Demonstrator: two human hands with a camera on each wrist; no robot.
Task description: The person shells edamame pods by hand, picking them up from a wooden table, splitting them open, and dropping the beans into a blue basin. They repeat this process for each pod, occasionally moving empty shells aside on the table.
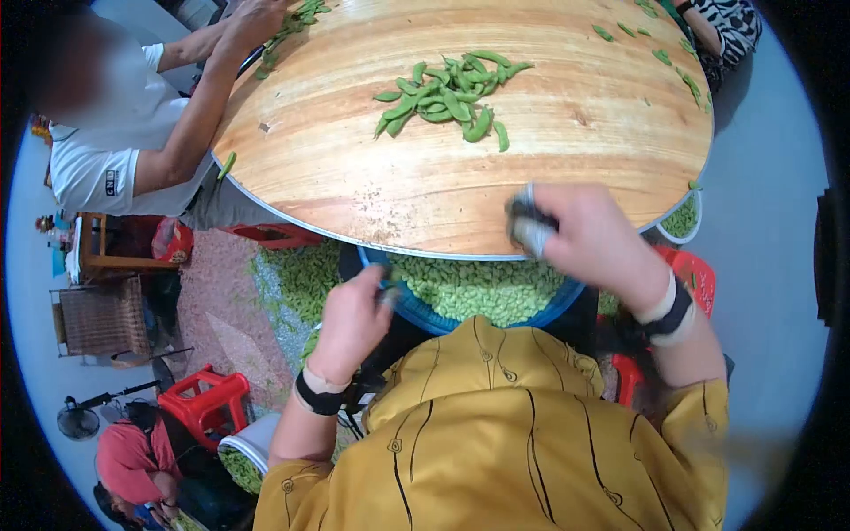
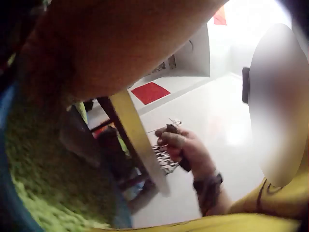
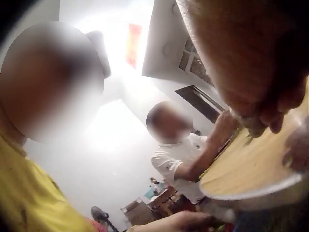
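Observation:
Green pods (image 1: pixel 456 102) lie in a loose pile on the round wooden table (image 1: pixel 567 168). Over its near edge is my right hand (image 1: pixel 589 234), fingers bent, with dark and grey coverings on them; whether it holds anything is unclear. My left hand (image 1: pixel 354 310) is at the left rim of a blue basin (image 1: pixel 416 311) of shelled green beans (image 1: pixel 482 288); its fingertips are blurred. The left wrist view shows the right hand (image 2: pixel 190 152) raised and the basin's beans (image 2: pixel 53 203) below my left hand (image 2: pixel 120 43). My right hand (image 3: pixel 241 63) is above the table in its own wrist view.
A person in a white shirt (image 1: pixel 164 115) sits at the table's left, hands near more pods (image 1: pixel 297 22). Pods (image 1: pixel 662 57) also lie along the right edge. Pods cover the floor (image 1: pixel 305 283) left of the basin. A red stool (image 1: pixel 208 403) and a person in red (image 1: pixel 133 456) are lower left.

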